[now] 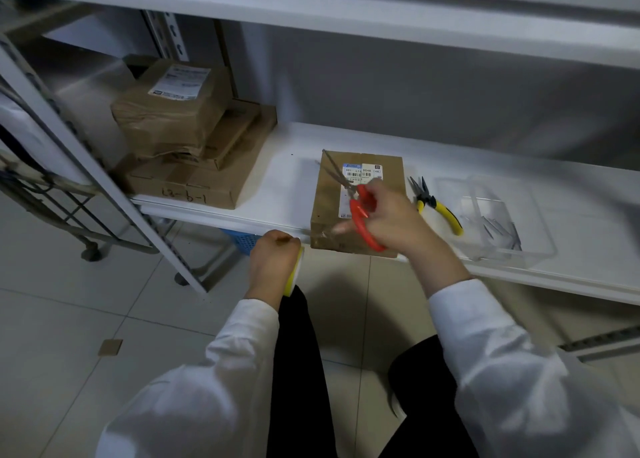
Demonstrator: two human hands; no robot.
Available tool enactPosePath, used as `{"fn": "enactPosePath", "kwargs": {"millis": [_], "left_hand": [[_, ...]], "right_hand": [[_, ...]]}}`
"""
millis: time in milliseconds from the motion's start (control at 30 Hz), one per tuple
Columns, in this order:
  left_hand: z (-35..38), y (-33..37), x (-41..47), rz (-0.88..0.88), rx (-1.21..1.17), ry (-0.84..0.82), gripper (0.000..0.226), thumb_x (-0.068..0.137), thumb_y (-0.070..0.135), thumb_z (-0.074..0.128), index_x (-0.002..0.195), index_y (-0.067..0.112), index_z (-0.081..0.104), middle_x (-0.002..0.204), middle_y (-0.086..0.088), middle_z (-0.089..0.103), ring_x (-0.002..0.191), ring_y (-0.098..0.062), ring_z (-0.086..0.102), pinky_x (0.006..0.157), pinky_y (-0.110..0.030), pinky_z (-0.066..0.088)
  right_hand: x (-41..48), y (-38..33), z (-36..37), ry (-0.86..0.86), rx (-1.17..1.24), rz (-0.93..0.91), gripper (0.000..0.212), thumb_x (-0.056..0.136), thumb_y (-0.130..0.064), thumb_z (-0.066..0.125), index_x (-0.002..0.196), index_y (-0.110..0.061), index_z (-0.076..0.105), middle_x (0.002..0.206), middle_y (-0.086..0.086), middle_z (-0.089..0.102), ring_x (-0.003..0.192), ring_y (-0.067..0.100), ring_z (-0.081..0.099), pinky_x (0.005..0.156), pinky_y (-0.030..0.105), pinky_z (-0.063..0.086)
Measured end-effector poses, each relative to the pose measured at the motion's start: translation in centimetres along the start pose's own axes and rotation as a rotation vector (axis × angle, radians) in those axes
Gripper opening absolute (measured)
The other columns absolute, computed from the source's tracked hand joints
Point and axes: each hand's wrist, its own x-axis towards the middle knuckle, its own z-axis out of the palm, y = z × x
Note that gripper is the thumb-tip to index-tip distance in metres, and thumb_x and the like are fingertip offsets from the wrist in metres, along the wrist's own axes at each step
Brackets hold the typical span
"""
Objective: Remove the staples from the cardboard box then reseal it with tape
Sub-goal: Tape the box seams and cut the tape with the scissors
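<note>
Two hands: right hand (391, 218) holds scissors (360, 211) over box (325, 211) at shelf edge (221, 215).

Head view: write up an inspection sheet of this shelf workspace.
Surface: white shelf, box at front edge.
Job's things: cardboard box, labelled; clear tape across its near end; tape roll; red-handled scissors, blades open over box; yellow-handled pliers right of box.
Clutter: clear plastic tray; stacked parcels at left.
Hands: left hand holds tape roll below shelf edge; right hand grips scissors.
Cables: nothing seen.
Surroundings: tiled floor, blue basket under shelf.
</note>
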Motion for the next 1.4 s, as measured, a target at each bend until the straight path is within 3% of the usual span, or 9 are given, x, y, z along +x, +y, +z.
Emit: {"fn": "enactPosePath", "kwargs": {"millis": [100,333,500,800,900,1000,1100,1233,1400], "left_hand": [[0.1,-0.1,-0.1,-0.017,-0.039,-0.013,0.02,0.085,0.021,0.054,0.097,0.012,0.067,0.111,-0.012,0.066,0.106,-0.033,0.056,0.086,-0.029,0.041],[-0.2,-0.4,-0.4,-0.022,-0.098,0.004,0.023,0.088,0.022,0.051,0.105,0.014,0.066,0.115,-0.01,0.065,0.107,-0.031,0.057,0.091,-0.031,0.041],[-0.7,0.0,-0.6,0.005,-0.117,-0.008,0.019,0.09,0.026,0.052,0.098,0.017,0.066,0.111,-0.009,0.064,0.098,-0.027,0.054,0.083,-0.026,0.036],[-0.5,0.9,-1.4,0.113,-0.216,-0.269,0.023,0.075,0.021,0.071,0.056,0.033,0.066,0.085,0.006,0.066,0.097,-0.017,0.058,0.098,-0.031,0.041],[-0.2,1.2,-1.9,0.115,-0.219,-0.293,0.022,0.074,0.021,0.072,0.056,0.033,0.067,0.105,-0.001,0.069,0.106,-0.019,0.059,0.104,-0.033,0.041],[-0.2,1.5,-2.1,0.111,-0.21,-0.277,0.026,0.084,0.014,0.065,0.063,0.029,0.062,0.086,0.005,0.065,0.095,-0.019,0.058,0.092,-0.028,0.043],[0.0,1.7,-2.3,0.12,-0.19,-0.271,0.026,0.083,0.015,0.066,0.062,0.03,0.062,0.075,0.009,0.062,0.089,-0.018,0.058,0.09,-0.031,0.046],[0.2,2.1,-2.7,0.154,-0.17,-0.253,0.021,0.079,0.017,0.069,0.062,0.028,0.064,0.075,0.003,0.064,0.085,-0.019,0.061,0.089,-0.034,0.049],[0.7,2.9,-3.6,0.169,-0.161,-0.254,0.021,0.08,0.018,0.067,0.062,0.028,0.063,0.073,0.008,0.063,0.085,-0.016,0.06,0.079,-0.028,0.046]], "right_hand": [[1.0,-0.4,3.9,0.262,-0.302,-0.059,0.061,0.074,-0.051,0.072,0.114,-0.012,0.046,0.108,0.006,0.059,0.102,0.024,0.056,0.081,0.033,0.046],[1.7,0.1,7.5,0.408,-0.412,-0.123,0.038,0.088,-0.03,0.057,0.115,-0.005,0.048,0.116,0.015,0.06,0.113,0.032,0.053,0.095,0.037,0.04],[1.6,1.3,6.0,0.295,-0.399,-0.192,0.041,0.086,-0.028,0.062,0.121,-0.012,0.048,0.121,0.008,0.059,0.114,0.025,0.053,0.092,0.032,0.043],[1.8,3.0,2.7,0.032,-0.217,-0.197,0.037,0.082,-0.019,0.068,0.116,-0.018,0.051,0.119,0.005,0.062,0.107,0.026,0.059,0.087,0.034,0.051],[1.4,3.1,2.1,0.348,0.035,-0.031,0.029,0.085,-0.027,0.063,0.11,-0.016,0.055,0.107,0.006,0.066,0.096,0.025,0.061,0.078,0.031,0.049],[0.8,3.6,1.4,0.671,-0.093,0.303,0.038,0.089,-0.034,0.055,0.114,-0.005,0.052,0.109,0.016,0.065,0.101,0.034,0.06,0.078,0.035,0.048],[1.0,4.4,1.5,0.519,-0.127,0.486,0.051,0.09,-0.044,0.053,0.119,-0.003,0.047,0.114,0.017,0.063,0.107,0.037,0.058,0.083,0.039,0.048],[2.3,4.4,0.9,0.446,-0.024,0.407,0.052,0.089,-0.043,0.057,0.121,-0.003,0.048,0.112,0.015,0.065,0.103,0.035,0.061,0.074,0.033,0.046],[2.8,4.2,-0.8,0.344,0.039,0.394,0.055,0.086,-0.04,0.063,0.125,-0.005,0.047,0.117,0.014,0.063,0.106,0.034,0.06,0.084,0.036,0.048]]}}
